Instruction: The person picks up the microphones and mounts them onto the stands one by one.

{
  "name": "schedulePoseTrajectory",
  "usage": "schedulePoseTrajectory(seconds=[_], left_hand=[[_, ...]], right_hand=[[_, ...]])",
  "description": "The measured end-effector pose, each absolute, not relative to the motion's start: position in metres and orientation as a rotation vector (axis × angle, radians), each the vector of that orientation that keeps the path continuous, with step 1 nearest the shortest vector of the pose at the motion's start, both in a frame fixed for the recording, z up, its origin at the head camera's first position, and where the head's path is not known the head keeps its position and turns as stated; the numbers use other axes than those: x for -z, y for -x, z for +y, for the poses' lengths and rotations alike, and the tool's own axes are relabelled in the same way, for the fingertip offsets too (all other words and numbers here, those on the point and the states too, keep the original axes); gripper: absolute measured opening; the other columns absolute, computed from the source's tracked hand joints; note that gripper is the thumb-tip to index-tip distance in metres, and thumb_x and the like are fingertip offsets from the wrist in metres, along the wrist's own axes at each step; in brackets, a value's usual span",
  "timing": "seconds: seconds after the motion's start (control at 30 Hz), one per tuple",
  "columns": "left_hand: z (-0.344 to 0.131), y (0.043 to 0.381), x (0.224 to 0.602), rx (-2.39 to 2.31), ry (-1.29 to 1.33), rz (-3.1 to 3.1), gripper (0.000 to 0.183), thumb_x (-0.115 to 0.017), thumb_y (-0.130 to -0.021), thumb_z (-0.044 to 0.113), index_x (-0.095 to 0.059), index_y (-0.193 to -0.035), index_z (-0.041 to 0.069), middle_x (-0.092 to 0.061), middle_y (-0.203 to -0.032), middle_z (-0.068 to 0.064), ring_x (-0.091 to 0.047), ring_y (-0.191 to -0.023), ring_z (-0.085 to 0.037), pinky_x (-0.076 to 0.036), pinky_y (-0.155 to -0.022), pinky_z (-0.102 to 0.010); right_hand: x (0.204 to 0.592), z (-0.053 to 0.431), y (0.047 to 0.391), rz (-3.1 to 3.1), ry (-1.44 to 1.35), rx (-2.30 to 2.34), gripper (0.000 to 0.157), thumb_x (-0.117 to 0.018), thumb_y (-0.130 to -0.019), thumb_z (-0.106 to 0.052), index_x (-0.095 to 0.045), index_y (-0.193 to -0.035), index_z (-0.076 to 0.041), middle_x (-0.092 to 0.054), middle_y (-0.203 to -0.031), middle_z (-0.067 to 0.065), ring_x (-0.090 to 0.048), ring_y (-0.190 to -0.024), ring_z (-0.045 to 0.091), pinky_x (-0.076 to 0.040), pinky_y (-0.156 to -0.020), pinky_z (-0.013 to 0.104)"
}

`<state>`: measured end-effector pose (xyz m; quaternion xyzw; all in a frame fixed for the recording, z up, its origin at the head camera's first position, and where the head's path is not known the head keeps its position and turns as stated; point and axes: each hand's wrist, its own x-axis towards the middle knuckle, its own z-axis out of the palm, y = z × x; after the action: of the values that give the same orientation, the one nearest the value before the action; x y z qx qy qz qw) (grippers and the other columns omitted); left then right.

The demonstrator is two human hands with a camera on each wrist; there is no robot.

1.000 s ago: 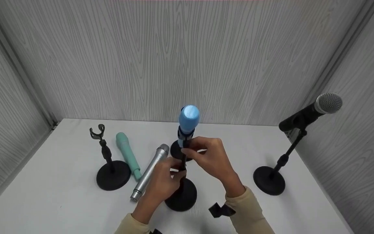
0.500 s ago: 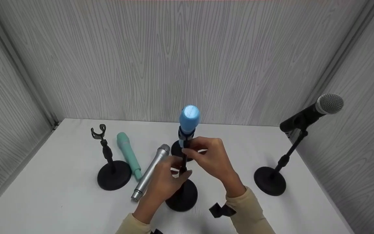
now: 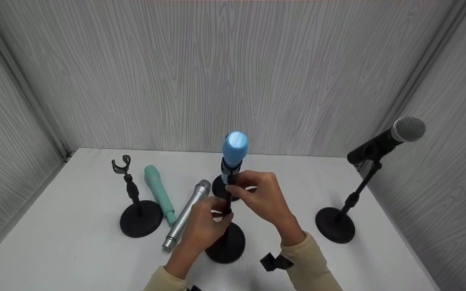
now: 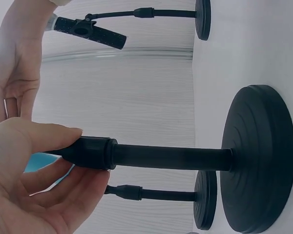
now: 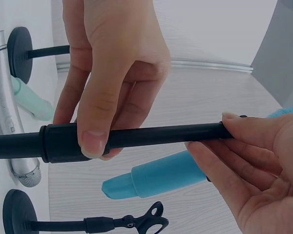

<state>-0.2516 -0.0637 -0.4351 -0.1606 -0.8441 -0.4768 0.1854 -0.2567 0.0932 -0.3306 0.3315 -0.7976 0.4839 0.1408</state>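
Note:
A black microphone stand (image 3: 229, 246) stands upright at the front middle, with a light blue microphone (image 3: 235, 150) in its clip. My left hand (image 3: 204, 224) pinches the stand's thick collar (image 4: 95, 152) between thumb and fingers, partway up the pole. Higher up, my right hand (image 3: 263, 197) pinches the thin upper rod (image 5: 168, 135) just under the clip. The blue handle hangs slanting beside the rod in the right wrist view. My right hand hides part of the clip in the head view.
Left of my hands lie a silver microphone (image 3: 188, 214) and a mint green microphone (image 3: 160, 192), beside a stand with a bare clip (image 3: 140, 218). Another stand's base (image 3: 219, 188) shows behind. At right, a stand (image 3: 335, 224) bears a black microphone (image 3: 378, 146). Grey wood-patterned panels (image 3: 233, 72) enclose the table.
Half a second ago my left thumb was stretched out to the right of the collar; now it is drawn back in against it. My right hand keeps its place on the rod.

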Motion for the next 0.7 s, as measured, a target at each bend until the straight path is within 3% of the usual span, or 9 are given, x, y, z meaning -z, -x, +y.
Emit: schedulePoseTrajectory(seconds=[0.17, 0.43, 0.7], left_hand=[[-0.0636, 0.251, 0.4345, 1.375, 0.489, -2.363, 0.02, -0.069, -0.082, 0.005, -0.067, -0.101, 0.009, -0.07, -0.095, -0.002, -0.069, -0.089, -0.016, -0.057, -0.073, -0.027], [-0.0633, 0.2511, 0.434, 1.381, 0.521, -2.361, 0.021, -0.067, -0.082, 0.0, -0.067, -0.101, 0.009, -0.07, -0.095, -0.004, -0.07, -0.09, -0.018, -0.057, -0.075, -0.027], [-0.061, 0.2516, 0.4343, 1.353, 0.477, -2.364, 0.024, -0.072, -0.082, 0.013, -0.066, -0.105, 0.011, -0.069, -0.098, 0.0, -0.068, -0.091, -0.015, -0.057, -0.072, -0.025]], right_hand=[[0.3308, 0.0932, 0.2569, -2.298, -0.965, -1.398, 0.009, -0.069, -0.082, 0.0, -0.07, -0.091, 0.003, -0.072, -0.083, 0.015, -0.071, -0.073, 0.025, -0.058, -0.067, 0.032], [0.3307, 0.0932, 0.2572, -2.294, -0.964, -1.383, 0.009, -0.07, -0.082, 0.001, -0.07, -0.091, 0.004, -0.072, -0.082, 0.015, -0.071, -0.072, 0.025, -0.057, -0.067, 0.027], [0.332, 0.0933, 0.2577, -2.279, -0.968, -1.364, 0.009, -0.07, -0.082, 0.001, -0.07, -0.09, 0.003, -0.072, -0.082, 0.014, -0.071, -0.073, 0.022, -0.058, -0.068, 0.032]])
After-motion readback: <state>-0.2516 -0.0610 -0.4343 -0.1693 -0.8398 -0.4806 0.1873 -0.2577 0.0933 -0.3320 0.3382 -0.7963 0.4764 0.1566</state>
